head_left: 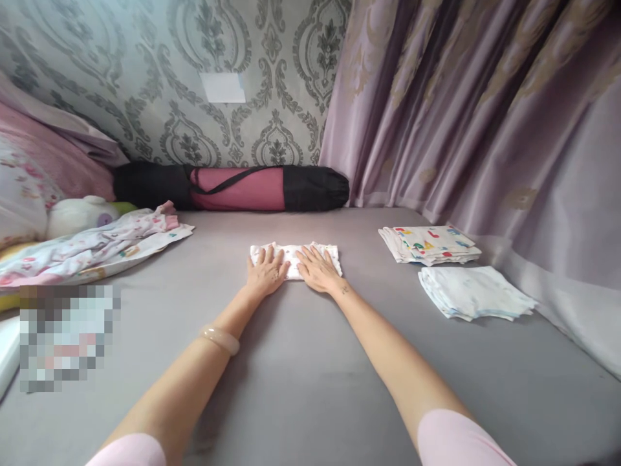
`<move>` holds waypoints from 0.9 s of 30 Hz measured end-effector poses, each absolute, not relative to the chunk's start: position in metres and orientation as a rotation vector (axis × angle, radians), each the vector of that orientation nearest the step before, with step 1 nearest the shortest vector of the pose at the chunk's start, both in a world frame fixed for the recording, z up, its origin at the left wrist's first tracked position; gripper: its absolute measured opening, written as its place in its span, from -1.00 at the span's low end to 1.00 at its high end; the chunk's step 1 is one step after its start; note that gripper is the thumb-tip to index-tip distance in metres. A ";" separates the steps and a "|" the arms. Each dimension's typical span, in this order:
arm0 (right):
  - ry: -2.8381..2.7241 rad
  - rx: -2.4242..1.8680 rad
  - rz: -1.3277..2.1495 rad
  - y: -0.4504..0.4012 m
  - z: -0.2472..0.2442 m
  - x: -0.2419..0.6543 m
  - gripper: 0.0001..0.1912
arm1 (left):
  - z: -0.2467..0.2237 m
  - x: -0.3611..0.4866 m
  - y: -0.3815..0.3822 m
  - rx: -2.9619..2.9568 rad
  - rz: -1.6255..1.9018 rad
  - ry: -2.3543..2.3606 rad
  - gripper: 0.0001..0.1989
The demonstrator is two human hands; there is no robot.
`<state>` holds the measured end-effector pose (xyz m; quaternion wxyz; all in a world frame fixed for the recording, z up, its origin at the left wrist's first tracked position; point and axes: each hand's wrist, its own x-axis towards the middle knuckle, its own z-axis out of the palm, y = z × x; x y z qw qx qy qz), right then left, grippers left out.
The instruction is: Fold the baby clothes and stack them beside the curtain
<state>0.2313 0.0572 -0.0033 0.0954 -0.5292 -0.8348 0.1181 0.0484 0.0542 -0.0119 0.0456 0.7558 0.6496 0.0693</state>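
Observation:
A small folded white cloth with a fine print [292,270] lies flat on the grey sheet in the middle of the view. My left hand [266,270] rests palm down on its left part, fingers spread. On its right part lies my right hand [317,267], also palm down with the fingers apart. Both hands press on top of the cloth and grip nothing. A strip of the cloth shows between them. A pale bangle [220,339] circles my left forearm.
Two cloth stacks, one with a colourful print [429,244] and one pale [475,292], sit at the right by the curtain [412,97]. Printed garments [107,246] and a plush toy [77,215] lie at the left. A black and pink long bag [237,188] lies along the wall.

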 end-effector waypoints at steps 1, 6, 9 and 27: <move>-2.472 -1.568 0.351 0.058 -0.004 0.232 -0.41 | -0.011 0.049 0.055 2.286 0.207 1.980 -0.41; -2.475 -1.573 0.416 0.061 -0.003 0.235 -0.41 | -0.009 0.046 0.056 2.258 0.259 1.966 -0.45; -2.459 -1.560 0.474 0.064 -0.003 0.238 -0.40 | -0.011 0.039 0.054 2.283 0.330 1.935 -0.50; -2.475 -1.722 0.332 0.069 -0.006 0.233 -0.35 | -0.015 0.012 0.034 2.164 0.463 2.024 -0.46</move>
